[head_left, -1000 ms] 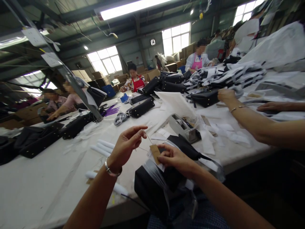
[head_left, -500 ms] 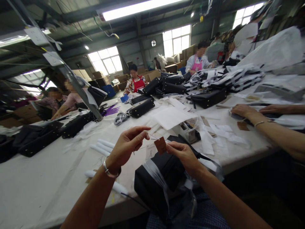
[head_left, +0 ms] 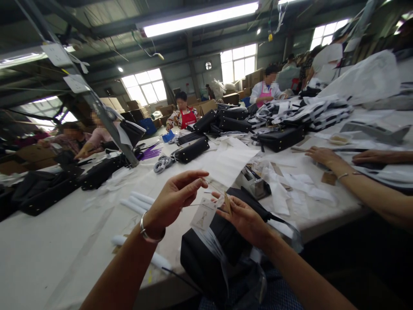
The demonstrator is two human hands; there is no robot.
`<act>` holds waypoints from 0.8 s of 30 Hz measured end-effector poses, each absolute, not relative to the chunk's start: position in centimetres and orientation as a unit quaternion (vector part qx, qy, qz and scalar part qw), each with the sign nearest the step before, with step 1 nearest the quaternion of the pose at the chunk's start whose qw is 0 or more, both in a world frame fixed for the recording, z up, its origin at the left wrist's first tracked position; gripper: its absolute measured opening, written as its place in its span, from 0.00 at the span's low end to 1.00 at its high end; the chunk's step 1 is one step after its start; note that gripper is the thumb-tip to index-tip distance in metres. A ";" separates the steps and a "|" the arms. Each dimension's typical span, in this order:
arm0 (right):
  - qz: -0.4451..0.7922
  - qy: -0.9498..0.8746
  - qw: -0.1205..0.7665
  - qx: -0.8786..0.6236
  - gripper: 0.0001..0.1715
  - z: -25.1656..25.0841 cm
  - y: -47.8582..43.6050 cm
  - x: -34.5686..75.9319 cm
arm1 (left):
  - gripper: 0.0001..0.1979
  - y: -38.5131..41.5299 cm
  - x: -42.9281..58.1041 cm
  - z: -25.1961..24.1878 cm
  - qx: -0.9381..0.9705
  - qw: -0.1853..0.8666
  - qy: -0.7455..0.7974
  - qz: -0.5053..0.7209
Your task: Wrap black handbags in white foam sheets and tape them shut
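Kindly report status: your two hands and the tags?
Left hand holding string. Right hand holding brown tag. White tag between hands; black bag below.

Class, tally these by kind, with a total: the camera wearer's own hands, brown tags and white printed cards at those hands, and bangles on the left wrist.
Hands: 2 (left hand, right hand)
Brown tag: 1
White printed card: 1
Silver bangle: 1
Total: 5

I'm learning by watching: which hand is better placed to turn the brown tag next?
Probably the right hand: it holds the brown tag, while the left hand pinches the string, apart from that tag.
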State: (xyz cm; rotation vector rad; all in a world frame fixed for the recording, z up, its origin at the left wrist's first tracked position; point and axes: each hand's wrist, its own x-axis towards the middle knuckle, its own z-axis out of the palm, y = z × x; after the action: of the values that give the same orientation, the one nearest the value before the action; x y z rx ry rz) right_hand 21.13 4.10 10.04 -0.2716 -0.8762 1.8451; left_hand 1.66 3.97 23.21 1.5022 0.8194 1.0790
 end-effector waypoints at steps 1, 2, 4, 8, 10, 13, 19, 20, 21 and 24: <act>0.768 -0.366 0.513 -0.114 0.09 9.9 4.1 21.1 | 0.12 3.9 1.7 23.3 0.629 0.532 0.342 0.452; 0.767 -0.369 0.512 -0.117 0.09 9.9 4.1 21.0 | 0.12 3.9 1.8 23.4 0.629 0.531 0.342 0.453; 0.762 -0.378 0.510 -0.130 0.11 9.8 4.1 21.0 | 0.12 4.0 1.8 23.4 0.627 0.528 0.346 0.457; 0.750 -0.367 0.523 -0.168 0.15 10.2 3.9 21.4 | 0.12 4.2 1.5 23.0 0.625 0.522 0.358 0.457; 0.747 -0.347 0.536 -0.185 0.16 10.4 3.8 21.7 | 0.13 4.3 1.3 22.8 0.627 0.515 0.370 0.453; 0.727 -0.340 0.560 -0.205 0.17 10.5 3.8 22.1 | 0.15 4.4 1.0 22.5 0.647 0.477 0.403 0.438; 0.595 -0.426 0.620 -0.282 0.16 9.8 3.9 23.3 | 0.18 4.6 1.1 22.3 0.715 0.367 0.448 0.393; 0.579 -0.441 0.620 -0.292 0.16 9.6 3.9 23.4 | 0.19 4.6 1.2 22.3 0.722 0.352 0.448 0.392; 0.571 -0.451 0.617 -0.299 0.16 9.6 3.8 23.6 | 0.18 4.6 1.3 22.3 0.727 0.341 0.447 0.395; 0.582 -0.453 0.602 -0.305 0.19 9.5 3.4 23.6 | 0.17 4.5 1.5 22.2 0.714 0.347 0.434 0.425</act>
State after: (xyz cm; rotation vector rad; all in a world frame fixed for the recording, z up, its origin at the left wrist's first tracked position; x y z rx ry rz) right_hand 23.63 3.39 9.54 -0.7069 -1.0502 1.3478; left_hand 1.54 4.53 22.24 1.8516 1.1263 1.1031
